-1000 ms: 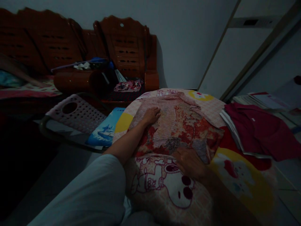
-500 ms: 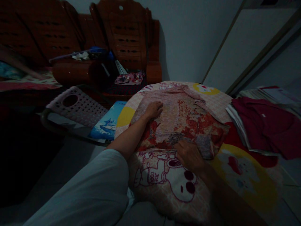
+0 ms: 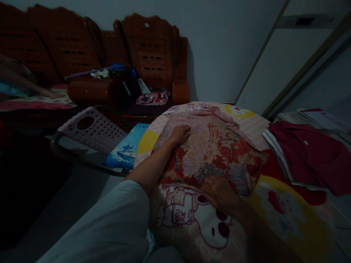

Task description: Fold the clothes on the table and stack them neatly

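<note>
A patterned pink, grey and rust-red shirt [image 3: 200, 146] lies spread on a round table covered with a cartoon-print cloth [image 3: 181, 223]. Flat on the shirt's upper left part rests my left hand [image 3: 180, 134], its fingers stretched out and slightly bent. At the near edge of the shirt, my right hand [image 3: 219, 191] is closed with curled fingers pinching the fabric. The fingertips of that hand are partly hidden. Toward the far side, a strip of the shirt is bunched into folds.
Folded dark red clothing [image 3: 309, 153] is piled at the right, before a stack of papers [image 3: 298, 115]. A woven chair [image 3: 93, 128] holding a blue picture book [image 3: 124, 149] stands left. Behind is a wooden sofa [image 3: 153, 54]; another person's arm [image 3: 30, 82] reaches in there.
The view has tilted up a little, so everything sits lower in the picture. My right hand has shifted slightly toward me along the shirt's near edge; my left hand stays flat on it.
</note>
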`<action>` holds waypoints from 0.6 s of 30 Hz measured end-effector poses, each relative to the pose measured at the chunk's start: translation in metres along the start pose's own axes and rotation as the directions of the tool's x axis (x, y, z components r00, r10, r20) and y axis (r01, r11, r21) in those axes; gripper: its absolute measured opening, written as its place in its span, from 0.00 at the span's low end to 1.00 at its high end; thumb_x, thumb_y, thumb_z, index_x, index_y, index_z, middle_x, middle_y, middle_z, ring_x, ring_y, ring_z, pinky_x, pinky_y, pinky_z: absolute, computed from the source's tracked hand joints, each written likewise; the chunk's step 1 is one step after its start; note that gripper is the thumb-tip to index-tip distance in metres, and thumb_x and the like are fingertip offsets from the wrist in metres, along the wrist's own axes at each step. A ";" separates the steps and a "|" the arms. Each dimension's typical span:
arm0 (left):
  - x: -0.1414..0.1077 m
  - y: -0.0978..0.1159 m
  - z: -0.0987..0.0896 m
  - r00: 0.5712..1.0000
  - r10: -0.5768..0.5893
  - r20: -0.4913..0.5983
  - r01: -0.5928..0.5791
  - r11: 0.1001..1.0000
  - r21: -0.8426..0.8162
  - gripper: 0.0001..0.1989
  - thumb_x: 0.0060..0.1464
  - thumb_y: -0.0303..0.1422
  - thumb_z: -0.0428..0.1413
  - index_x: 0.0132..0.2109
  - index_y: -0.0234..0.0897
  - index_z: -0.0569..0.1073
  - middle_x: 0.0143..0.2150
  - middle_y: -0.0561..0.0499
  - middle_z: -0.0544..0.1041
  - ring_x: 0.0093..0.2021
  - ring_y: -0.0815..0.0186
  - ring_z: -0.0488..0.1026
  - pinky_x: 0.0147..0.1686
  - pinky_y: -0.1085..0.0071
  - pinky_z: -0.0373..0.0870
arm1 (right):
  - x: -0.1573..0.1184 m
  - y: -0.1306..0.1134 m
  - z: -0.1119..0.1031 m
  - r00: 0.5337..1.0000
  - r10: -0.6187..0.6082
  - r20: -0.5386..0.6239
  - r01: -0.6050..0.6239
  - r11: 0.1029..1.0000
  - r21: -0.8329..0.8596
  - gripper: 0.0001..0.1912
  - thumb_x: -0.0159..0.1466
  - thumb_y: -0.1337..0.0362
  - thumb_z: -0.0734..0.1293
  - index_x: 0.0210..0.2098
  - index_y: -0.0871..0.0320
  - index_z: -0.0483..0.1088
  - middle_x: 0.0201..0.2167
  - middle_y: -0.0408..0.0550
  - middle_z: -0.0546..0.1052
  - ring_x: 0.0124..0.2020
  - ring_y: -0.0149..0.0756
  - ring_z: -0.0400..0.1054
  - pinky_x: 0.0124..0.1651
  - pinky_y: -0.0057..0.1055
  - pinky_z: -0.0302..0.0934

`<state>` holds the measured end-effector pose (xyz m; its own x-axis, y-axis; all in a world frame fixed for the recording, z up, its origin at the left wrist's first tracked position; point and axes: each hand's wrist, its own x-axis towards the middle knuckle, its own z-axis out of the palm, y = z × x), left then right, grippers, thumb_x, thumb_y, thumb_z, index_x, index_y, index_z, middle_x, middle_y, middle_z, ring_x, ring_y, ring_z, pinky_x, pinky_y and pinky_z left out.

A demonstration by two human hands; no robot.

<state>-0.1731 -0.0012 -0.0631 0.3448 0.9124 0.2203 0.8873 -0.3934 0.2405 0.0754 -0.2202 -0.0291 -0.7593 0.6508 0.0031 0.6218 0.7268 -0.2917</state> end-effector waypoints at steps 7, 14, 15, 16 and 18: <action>-0.002 0.003 0.000 0.997 0.028 0.076 -0.034 0.996 0.079 0.25 0.67 0.42 0.44 0.66 0.40 0.63 0.69 0.40 0.61 0.68 0.51 0.59 0.64 0.53 0.56 | 0.005 -0.001 -0.003 0.996 0.052 0.068 -0.061 0.989 0.132 0.04 0.62 0.69 0.66 0.32 0.58 0.74 0.33 0.46 0.77 0.34 0.33 0.68 0.35 0.29 0.52; -0.001 0.000 0.002 0.995 0.020 0.094 -0.030 0.995 0.100 0.26 0.68 0.42 0.42 0.68 0.39 0.60 0.69 0.40 0.61 0.69 0.54 0.56 0.65 0.54 0.54 | 0.008 -0.001 -0.005 0.990 0.136 0.028 -0.138 0.960 0.244 0.09 0.62 0.64 0.69 0.25 0.58 0.74 0.25 0.44 0.77 0.27 0.31 0.67 0.31 0.28 0.50; -0.001 0.000 0.002 0.996 0.021 0.089 -0.029 0.995 0.098 0.26 0.67 0.42 0.42 0.67 0.39 0.61 0.69 0.40 0.61 0.69 0.54 0.57 0.65 0.55 0.54 | 0.008 -0.001 -0.004 0.989 0.144 0.017 -0.143 0.956 0.255 0.11 0.62 0.63 0.69 0.24 0.58 0.73 0.24 0.44 0.76 0.27 0.30 0.67 0.31 0.28 0.49; -0.001 -0.001 0.002 0.997 0.023 0.080 -0.030 0.995 0.094 0.25 0.67 0.42 0.43 0.67 0.39 0.62 0.69 0.40 0.62 0.69 0.54 0.58 0.65 0.55 0.55 | 0.008 0.000 -0.003 0.988 0.151 0.003 -0.147 0.954 0.263 0.12 0.62 0.62 0.69 0.23 0.59 0.73 0.23 0.43 0.76 0.26 0.30 0.66 0.30 0.28 0.49; -0.002 -0.001 0.002 0.998 0.029 0.049 -0.033 0.996 0.080 0.24 0.67 0.41 0.44 0.65 0.40 0.64 0.68 0.41 0.64 0.68 0.55 0.60 0.64 0.56 0.57 | 0.008 0.001 -0.001 0.986 0.165 -0.026 -0.151 0.949 0.276 0.14 0.62 0.61 0.70 0.22 0.59 0.71 0.21 0.43 0.75 0.24 0.29 0.64 0.30 0.28 0.48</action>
<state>-0.1742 -0.0028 -0.0654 0.3850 0.9052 0.1801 0.8972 -0.4128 0.1567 0.0704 -0.2143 -0.0286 -0.6413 0.7670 -0.0199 0.6519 0.5310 -0.5414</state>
